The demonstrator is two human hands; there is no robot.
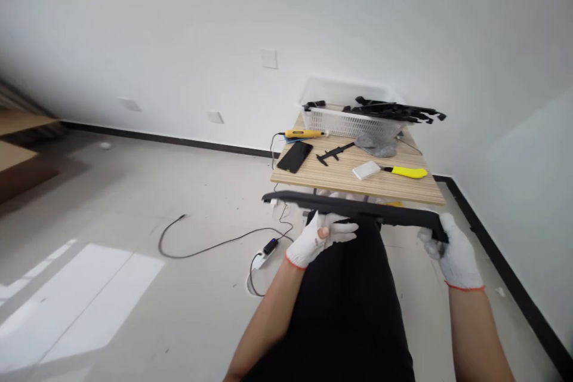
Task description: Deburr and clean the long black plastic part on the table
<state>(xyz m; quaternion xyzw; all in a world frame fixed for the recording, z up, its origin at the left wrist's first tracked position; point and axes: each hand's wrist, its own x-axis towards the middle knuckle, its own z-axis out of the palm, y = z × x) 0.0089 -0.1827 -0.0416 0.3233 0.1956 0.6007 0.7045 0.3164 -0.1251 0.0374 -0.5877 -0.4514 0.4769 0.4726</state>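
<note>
Above the dark-clad legs [353, 292], on the near side of the wood-grain table [322, 180]: one black strip [353, 208], long and slim, lying crosswise between two gloved hands.

Right hand [455, 256]: clasping the strip's right end, fingers curling round it.

Left hand [320, 239]: sitting below the strip's middle, fingers extending loosely rather than curling; I am unable to tell how much weight it is taking.

Handling note, my judgement from afar: holding this well is depending on the left palm supporting the middle, the right clasp staying firm but light, and the long left end clearing the table edge (a thin part may be flexing under a hard squeeze).

Tabletop, left to right: black phone [294, 157]; yellow corded tool [304, 133]; dark caliper [333, 154]; white block [366, 170]; yellow-handled blade [409, 172]. Far side: white basket [358, 125], carrying black pieces [394, 110].

Markings: the corded tool is bearing a dark label, too small for reading. I am finding no legible brand or lettering elsewhere.
</note>
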